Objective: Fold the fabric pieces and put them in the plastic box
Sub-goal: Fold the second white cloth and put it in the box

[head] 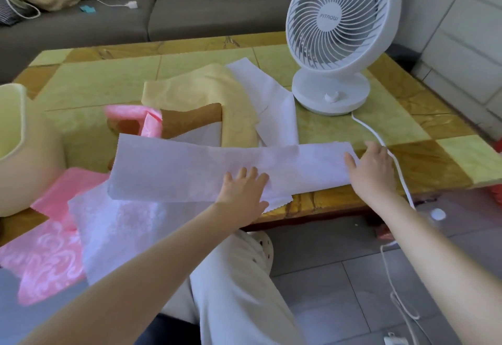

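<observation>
Head view: both my hands lie flat, fingers straight, well apart on the long white strip (pixel 190 165). My left hand (pixel 244 190) presses its middle and my right hand (pixel 372 166) rests at its right end; neither grips. The strip runs along the front edge of the table (pixel 448 160), one near corner overhanging. For a clean fold, I judge the right end should travel leftward, long edges matched, left palm anchoring. The fan cord (pixel 372 132) runs just beside my right hand. The plastic box (pixel 16 138) stands far left, above the pink fabric (pixel 54 249).
</observation>
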Tool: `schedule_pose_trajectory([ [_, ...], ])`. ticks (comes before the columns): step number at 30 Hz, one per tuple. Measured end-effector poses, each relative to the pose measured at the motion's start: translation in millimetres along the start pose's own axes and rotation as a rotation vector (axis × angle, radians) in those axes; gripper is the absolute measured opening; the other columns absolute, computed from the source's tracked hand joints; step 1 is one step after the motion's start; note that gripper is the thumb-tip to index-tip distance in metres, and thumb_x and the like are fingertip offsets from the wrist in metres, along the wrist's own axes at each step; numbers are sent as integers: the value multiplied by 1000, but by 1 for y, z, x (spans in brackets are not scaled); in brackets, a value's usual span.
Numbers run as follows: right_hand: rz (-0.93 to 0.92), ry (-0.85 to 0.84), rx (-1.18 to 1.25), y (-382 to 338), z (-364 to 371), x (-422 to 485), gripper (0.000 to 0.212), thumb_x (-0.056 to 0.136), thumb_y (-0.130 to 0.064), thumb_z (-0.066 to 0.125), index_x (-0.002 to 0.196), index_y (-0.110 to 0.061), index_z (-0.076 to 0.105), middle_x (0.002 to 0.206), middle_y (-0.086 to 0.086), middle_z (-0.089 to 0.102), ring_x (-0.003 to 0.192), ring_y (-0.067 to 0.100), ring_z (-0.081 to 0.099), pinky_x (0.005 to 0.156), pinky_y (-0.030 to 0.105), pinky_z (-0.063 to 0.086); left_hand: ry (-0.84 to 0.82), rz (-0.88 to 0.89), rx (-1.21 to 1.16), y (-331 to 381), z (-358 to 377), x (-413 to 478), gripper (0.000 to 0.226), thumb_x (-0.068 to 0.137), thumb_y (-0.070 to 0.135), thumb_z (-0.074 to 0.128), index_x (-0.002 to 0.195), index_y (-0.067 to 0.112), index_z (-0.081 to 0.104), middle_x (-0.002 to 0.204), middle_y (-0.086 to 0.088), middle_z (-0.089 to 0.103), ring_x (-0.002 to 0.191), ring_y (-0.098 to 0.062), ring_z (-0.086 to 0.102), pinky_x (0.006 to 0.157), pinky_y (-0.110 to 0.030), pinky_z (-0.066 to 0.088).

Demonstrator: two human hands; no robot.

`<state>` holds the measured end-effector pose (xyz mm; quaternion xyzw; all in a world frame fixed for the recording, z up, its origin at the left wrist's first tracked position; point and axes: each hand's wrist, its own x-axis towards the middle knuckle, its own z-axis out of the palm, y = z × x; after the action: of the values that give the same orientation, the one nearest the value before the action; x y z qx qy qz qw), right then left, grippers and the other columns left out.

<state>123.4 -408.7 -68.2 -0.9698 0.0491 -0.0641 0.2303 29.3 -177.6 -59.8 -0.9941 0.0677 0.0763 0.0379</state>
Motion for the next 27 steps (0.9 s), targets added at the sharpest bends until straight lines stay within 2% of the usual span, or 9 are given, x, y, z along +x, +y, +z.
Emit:
schedule_pose_trajectory([
  [3,184,-173,333,25,4,-9,38,96,-32,47,117,-1,53,108,14,57,103,32,53,79,37,41,3,-29,23,6,4,1,48,93,40,46,134,20,32,134,-6,36,118,-27,39,91,-41,35],
  [5,196,-119,506,31,6,-12,26,94,-27,50,94,-3,58,81,6,53,82,26,50,64,32,34,12,-46,37,10,7,1,46,94,38,45,134,19,32,133,-6,36,117,-26,39,89,-40,35],
  [8,47,65,527,31,2,-13,16,90,-24,55,85,-9,56,72,-2,51,70,16,47,60,26,34,25,-58,30,12,11,1,45,95,37,44,134,19,31,132,-6,36,115,-26,40,89,-39,35],
  [11,-59,85,546,32,-8,-9,15,90,-23,55,82,-10,54,68,-1,51,66,14,45,56,15,35,43,-54,19,16,14,-2,44,96,41,39,134,20,32,132,-4,37,115,-25,40,88,-38,35],
  [14,-23,19,355,47,-13,0,15,91,-23,49,89,-9,54,73,3,53,72,23,48,57,32,35,80,-24,-51,28,16,-6,41,99,45,25,132,24,37,131,-3,40,113,-24,41,85,-40,35],
  [18,94,-134,106,69,-16,1,25,92,-17,47,112,-4,55,105,18,62,99,36,55,77,38,42,74,-4,-47,38,20,-8,38,100,42,19,131,30,37,132,-2,39,110,-24,40,79,-38,33],
  [21,103,-123,14,65,-16,-3,25,92,-11,49,115,-3,49,113,19,57,104,38,53,80,40,43,76,-18,-36,37,22,-6,34,101,36,21,131,29,34,132,-3,37,108,-24,39,76,-36,30],
  [24,-67,17,-137,45,-11,-12,35,89,-1,49,124,-2,46,124,19,51,117,35,45,96,41,37,59,-20,-50,37,23,-3,34,100,34,25,133,27,31,134,-6,34,109,-26,38,79,-38,31],
  [27,-332,-90,-11,7,1,-38,40,94,-5,43,134,-4,43,141,13,42,134,25,35,109,31,25,36,-21,-101,37,23,-1,37,100,35,25,135,26,30,138,-6,31,114,-27,36,86,-40,33],
])
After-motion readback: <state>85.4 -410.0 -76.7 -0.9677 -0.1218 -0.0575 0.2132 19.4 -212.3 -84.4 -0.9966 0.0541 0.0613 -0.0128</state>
